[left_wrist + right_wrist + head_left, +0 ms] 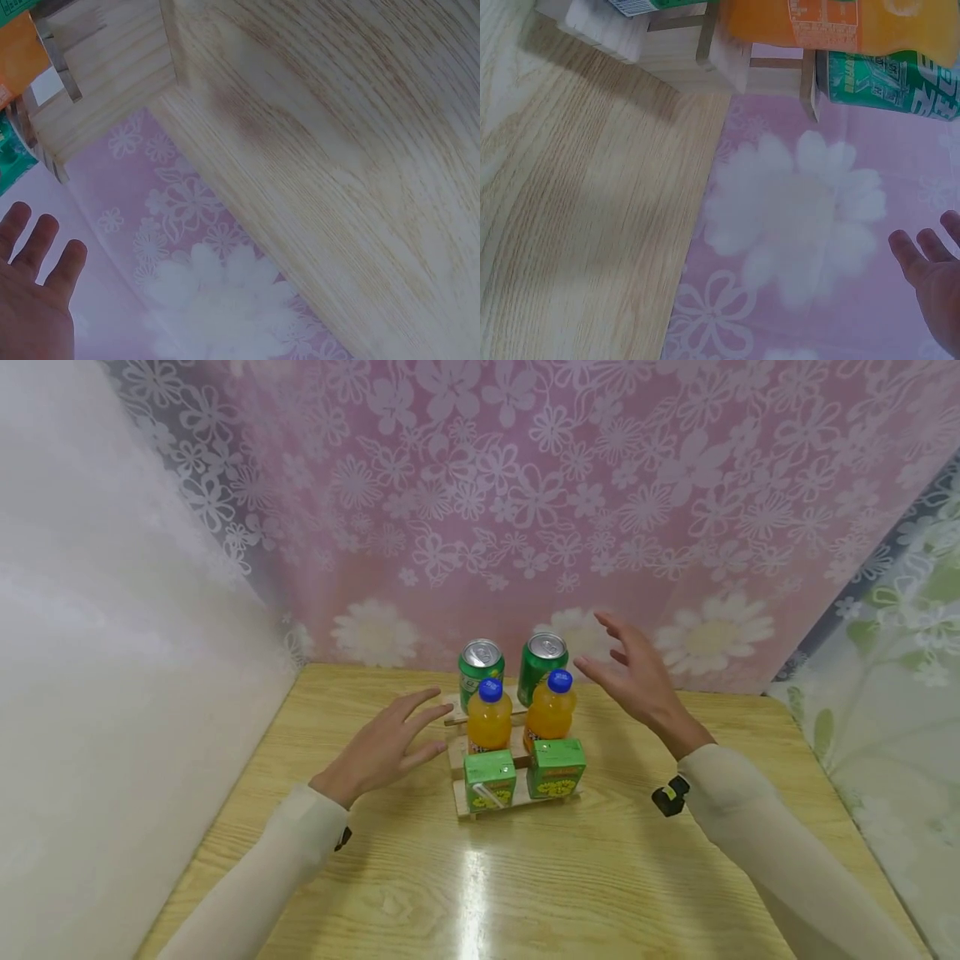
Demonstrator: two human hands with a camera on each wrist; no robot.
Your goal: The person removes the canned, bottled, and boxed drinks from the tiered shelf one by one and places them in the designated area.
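A tiered wooden rack [459, 758] bears drinks on its steps. On the top step stand two green cans, a left can [482, 665] and a right can [542, 664]. Two orange juice bottles with blue caps, a left bottle [489, 722] and a right bottle [550, 717], occupy the middle step. At the front are two green juice boxes, a left box [489, 781] with a straw on it and a right box [556, 770]. My left hand [387, 745] is beside the rack's left side, fingers spread. Beside the right can, my right hand [633, 677] holds nothing, its fingers apart.
The rack stands on a wood-grain table [390, 877] near its back edge. Behind hangs a pink flowered cloth [487, 510]. A pale wall [112, 652] bounds the left, and a leaf-patterned cloth [885, 718] the right. A dark band with a device [670, 796] is at my right wrist.
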